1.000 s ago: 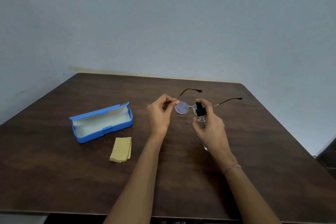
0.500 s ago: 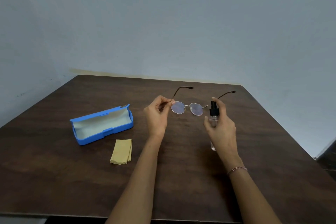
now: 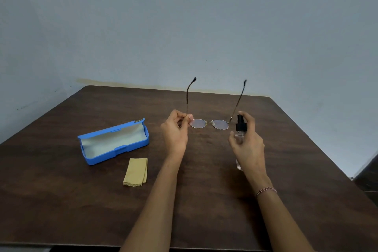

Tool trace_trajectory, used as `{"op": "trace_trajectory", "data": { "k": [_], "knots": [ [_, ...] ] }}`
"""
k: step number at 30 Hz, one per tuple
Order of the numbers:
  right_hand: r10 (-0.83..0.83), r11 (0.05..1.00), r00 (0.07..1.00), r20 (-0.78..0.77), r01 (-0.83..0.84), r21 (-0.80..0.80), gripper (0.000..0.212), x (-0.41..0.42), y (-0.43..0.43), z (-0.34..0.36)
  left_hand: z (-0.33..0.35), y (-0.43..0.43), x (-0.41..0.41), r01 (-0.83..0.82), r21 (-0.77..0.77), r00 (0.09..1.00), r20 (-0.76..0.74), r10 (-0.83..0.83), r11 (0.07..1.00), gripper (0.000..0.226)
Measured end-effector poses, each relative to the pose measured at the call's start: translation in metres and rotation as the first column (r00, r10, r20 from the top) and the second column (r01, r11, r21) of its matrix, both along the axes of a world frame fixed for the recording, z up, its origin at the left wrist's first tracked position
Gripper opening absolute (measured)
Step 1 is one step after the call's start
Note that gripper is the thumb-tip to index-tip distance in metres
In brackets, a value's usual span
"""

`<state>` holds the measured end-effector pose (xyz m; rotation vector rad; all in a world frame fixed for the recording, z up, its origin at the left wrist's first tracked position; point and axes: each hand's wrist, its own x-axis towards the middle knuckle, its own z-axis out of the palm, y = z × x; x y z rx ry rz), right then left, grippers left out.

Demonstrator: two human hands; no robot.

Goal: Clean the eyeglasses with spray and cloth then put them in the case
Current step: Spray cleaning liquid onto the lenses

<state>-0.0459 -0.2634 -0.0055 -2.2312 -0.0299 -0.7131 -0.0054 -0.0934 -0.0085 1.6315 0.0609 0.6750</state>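
My left hand [image 3: 175,131] pinches the left hinge of thin metal eyeglasses [image 3: 210,124], held above the table with both temples pointing up and away. My right hand [image 3: 248,142] grips a small clear spray bottle [image 3: 239,129] with a black nozzle, index finger on top, just right of the right lens. An open blue case [image 3: 114,141] with a pale lining lies to the left. A folded yellow cloth [image 3: 136,171] lies in front of the case.
The dark wooden table [image 3: 204,200] ends at a pale wall behind. Its right edge slopes down toward a dark floor area at the far right. A bead bracelet sits on my right wrist [image 3: 265,190].
The glasses have tilted so the temples now point upward. My right hand with the bottle has moved from in front of the lenses to their right side.
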Motion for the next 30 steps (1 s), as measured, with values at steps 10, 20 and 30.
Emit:
{"op": "trace_trajectory", "data": {
  "k": [10,20,30],
  "knots": [
    [0.152,0.981,0.986,0.074,-0.141,-0.133,0.061,-0.002,0.015,-0.004,0.004,0.000,0.004,0.054,-0.670,0.899,-0.290,-0.329,0.740,0.011],
    [0.087,0.984,0.992,0.095,-0.071,-0.161,0.054,-0.003,0.015,0.000,0.007,-0.009,-0.003,0.160,-0.724,0.785,-0.319,-0.531,0.671,0.008],
    [-0.079,0.997,0.992,0.095,0.077,0.033,0.051,0.004,-0.010,0.003,0.009,0.000,-0.005,0.197,-0.711,0.774,-0.309,-0.552,0.675,0.008]
  ]
}}
